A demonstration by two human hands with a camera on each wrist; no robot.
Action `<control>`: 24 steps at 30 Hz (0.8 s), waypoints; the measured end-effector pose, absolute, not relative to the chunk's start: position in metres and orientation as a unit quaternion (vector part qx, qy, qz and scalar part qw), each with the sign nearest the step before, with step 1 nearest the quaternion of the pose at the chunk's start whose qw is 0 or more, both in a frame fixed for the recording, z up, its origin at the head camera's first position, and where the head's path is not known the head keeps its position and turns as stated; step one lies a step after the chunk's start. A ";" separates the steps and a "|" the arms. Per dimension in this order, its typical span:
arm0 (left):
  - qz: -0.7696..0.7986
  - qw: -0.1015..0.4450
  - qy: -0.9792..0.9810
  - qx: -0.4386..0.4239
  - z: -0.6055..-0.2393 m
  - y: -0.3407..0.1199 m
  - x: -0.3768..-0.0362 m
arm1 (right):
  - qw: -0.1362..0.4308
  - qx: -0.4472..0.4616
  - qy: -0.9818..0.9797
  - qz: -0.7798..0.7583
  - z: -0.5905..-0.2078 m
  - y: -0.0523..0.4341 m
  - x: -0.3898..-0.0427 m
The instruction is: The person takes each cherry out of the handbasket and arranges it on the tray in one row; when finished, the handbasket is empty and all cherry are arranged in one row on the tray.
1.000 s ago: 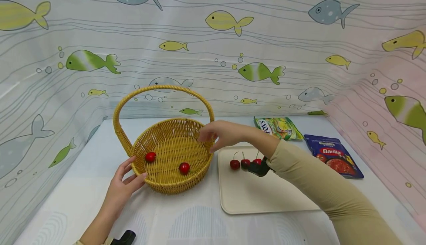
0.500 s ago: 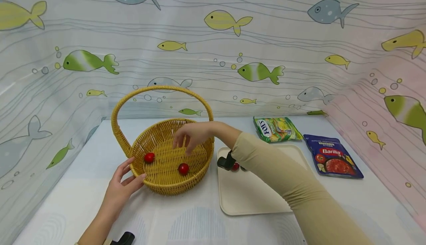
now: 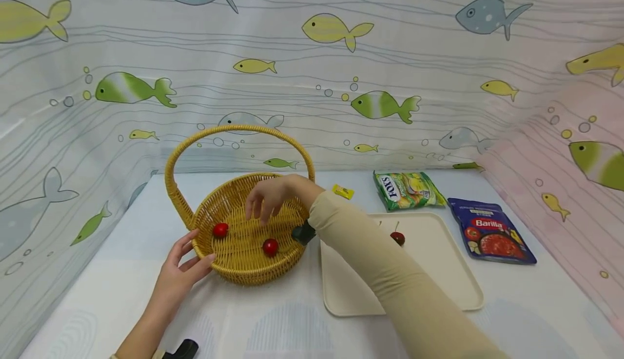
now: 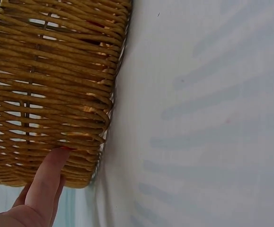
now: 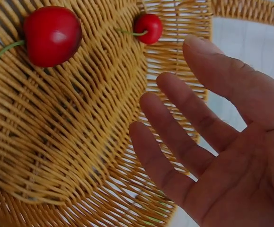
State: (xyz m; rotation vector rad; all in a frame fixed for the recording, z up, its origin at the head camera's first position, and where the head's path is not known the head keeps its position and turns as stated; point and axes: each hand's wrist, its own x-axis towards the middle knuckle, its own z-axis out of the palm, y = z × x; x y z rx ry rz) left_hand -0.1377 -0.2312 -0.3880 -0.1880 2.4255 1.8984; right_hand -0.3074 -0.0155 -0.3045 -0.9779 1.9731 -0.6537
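Note:
My left hand [image 3: 180,272] rests against the near left side of a yellow-brown wicker basket [image 3: 258,276] with a tall hoop handle; its straight fingers touch the outer wall in the left wrist view. Above the inside of the basket hovers my right hand [image 3: 268,197], fingers loosely bent and apart. Nothing lies in its palm in the right wrist view. Two red cherries are on the basket floor: one cherry [image 3: 220,230] at the left, another cherry [image 3: 270,247] nearer the front. Both show green stems in the right wrist view, where the larger-looking cherry [image 5: 53,36] is closer.
Right of the basket lies a cream tray [image 3: 351,299] bearing a dark red cherry [image 3: 397,238]; my sleeve covers part of it, and another stem shows beside the sleeve. Behind are a small yellow packet [image 3: 343,191], a green FOX'S bag [image 3: 409,190] and a blue Barilla pouch [image 3: 492,232].
My right hand has moved left from the basket's right rim to over its middle. The yellow packet has come into view as the arm shifted. The left hand and the basket stay put.

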 end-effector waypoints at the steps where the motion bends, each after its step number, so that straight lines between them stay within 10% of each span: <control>1: 0.614 0.028 0.786 -0.062 -0.388 -0.231 -0.137 | 0.417 -0.384 0.780 -0.265 -0.307 -0.017 -0.309; 24: 0.619 0.020 0.783 -0.051 -0.388 -0.232 -0.137 | 0.529 -0.383 0.756 -0.056 -0.326 -0.045 -0.307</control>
